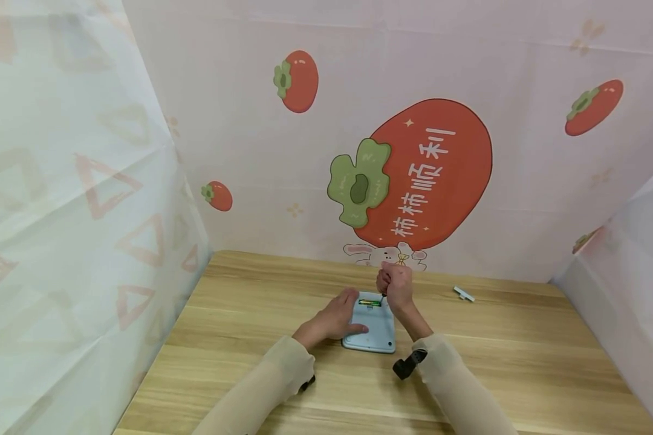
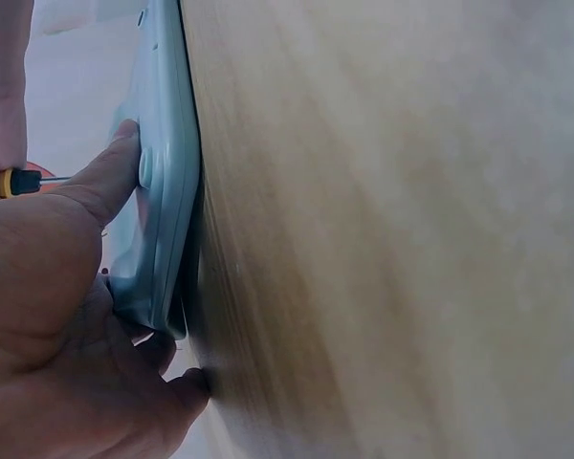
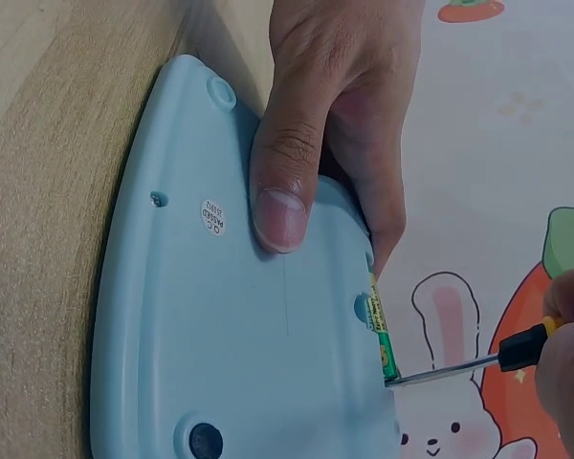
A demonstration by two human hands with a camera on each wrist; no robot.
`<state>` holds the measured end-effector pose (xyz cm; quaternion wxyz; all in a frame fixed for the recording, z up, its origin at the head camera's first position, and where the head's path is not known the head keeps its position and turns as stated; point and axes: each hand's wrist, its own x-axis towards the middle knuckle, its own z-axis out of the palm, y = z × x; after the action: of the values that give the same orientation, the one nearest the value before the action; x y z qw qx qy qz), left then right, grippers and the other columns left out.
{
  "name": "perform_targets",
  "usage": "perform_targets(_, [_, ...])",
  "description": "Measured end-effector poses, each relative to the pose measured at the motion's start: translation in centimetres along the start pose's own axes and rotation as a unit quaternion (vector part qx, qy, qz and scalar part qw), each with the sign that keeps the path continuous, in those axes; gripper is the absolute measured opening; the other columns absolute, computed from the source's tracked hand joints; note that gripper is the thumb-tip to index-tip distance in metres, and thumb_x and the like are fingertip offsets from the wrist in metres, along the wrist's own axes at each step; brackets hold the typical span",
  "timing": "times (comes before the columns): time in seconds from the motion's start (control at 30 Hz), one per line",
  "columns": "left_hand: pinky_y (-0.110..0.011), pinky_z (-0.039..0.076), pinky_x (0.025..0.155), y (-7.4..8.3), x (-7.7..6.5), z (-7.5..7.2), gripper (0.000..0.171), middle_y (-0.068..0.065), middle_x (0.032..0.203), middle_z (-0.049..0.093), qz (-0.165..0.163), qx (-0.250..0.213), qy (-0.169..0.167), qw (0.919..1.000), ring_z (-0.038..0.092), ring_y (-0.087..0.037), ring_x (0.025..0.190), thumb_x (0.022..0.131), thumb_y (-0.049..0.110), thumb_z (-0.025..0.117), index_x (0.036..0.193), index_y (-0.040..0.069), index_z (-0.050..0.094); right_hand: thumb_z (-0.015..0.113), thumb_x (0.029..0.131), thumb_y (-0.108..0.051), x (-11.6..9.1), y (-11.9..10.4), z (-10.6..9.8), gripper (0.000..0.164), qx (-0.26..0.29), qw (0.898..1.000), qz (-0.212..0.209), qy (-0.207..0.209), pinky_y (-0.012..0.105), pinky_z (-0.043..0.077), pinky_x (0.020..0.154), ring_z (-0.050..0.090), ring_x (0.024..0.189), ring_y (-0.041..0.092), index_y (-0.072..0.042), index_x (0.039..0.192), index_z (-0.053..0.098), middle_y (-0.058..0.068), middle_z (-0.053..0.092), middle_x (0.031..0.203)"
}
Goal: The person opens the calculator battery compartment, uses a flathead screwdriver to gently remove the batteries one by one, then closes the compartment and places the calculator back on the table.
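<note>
A light blue plastic device [image 1: 374,332] lies back side up on the wooden table, a battery [image 1: 369,302] showing in its uncovered compartment. My left hand [image 1: 334,317] holds the device at its left edge, thumb on the back and fingers around the far corner. In my right hand [image 1: 398,287] is a screwdriver [image 3: 524,348] with a black and yellow handle, gripped in curled fingers. Its metal shaft reaches to the end of the battery in the right wrist view. The left wrist view shows the device side-on, with the screwdriver partly behind my left hand.
A small light blue cover [image 1: 464,294] lies on the table [image 1: 495,350] to the right of the device. Behind the table stands a wall sheet [image 1: 250,121] printed with persimmons and a rabbit. More printed sheets hang at the left and right sides.
</note>
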<state>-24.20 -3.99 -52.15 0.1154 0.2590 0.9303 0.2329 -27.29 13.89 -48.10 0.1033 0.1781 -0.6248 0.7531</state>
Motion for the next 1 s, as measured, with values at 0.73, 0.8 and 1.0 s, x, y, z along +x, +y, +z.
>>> perform_targets(0.73, [-0.048, 0.03, 0.128, 0.1, 0.0, -0.2, 0.091, -0.018, 0.171, 0.028, -0.013, -0.011, -0.001, 0.9998, 0.028, -0.032, 0.159, 0.1, 0.043, 0.075, 0.164, 0.0, 0.028, 0.035, 0.108, -0.012, 0.8, 0.7, -1.2, 0.051, 0.084, 0.995, 0.034, 0.042, 0.036, 0.017, 0.042, 0.022, 0.04, 0.019, -0.004, 0.06, 0.023, -0.006, 0.031, 0.048])
perform_targets(0.8, [-0.048, 0.03, 0.128, 0.0, 0.0, -0.1, 0.091, -0.018, 0.171, 0.028, -0.012, -0.011, 0.001, 0.9999, 0.028, -0.032, 0.159, 0.099, 0.043, 0.075, 0.164, 0.0, 0.028, 0.034, 0.109, -0.011, 0.8, 0.7, -1.3, 0.051, 0.102, 0.993, 0.035, 0.046, 0.035, 0.018, 0.041, 0.022, 0.04, 0.018, -0.006, 0.06, 0.025, -0.007, 0.033, 0.047])
perform_targets(1.0, [-0.048, 0.029, 0.128, 0.2, 0.0, -0.2, 0.091, -0.018, 0.172, 0.027, -0.013, -0.013, -0.003, 0.9998, 0.028, -0.032, 0.159, 0.1, 0.043, 0.074, 0.165, 0.0, 0.027, 0.033, 0.109, -0.011, 0.8, 0.6, -1.5, 0.051, 0.139, 0.987, 0.034, 0.068, 0.033, 0.013, 0.041, 0.017, 0.04, 0.016, -0.011, 0.059, 0.025, -0.01, 0.032, 0.047])
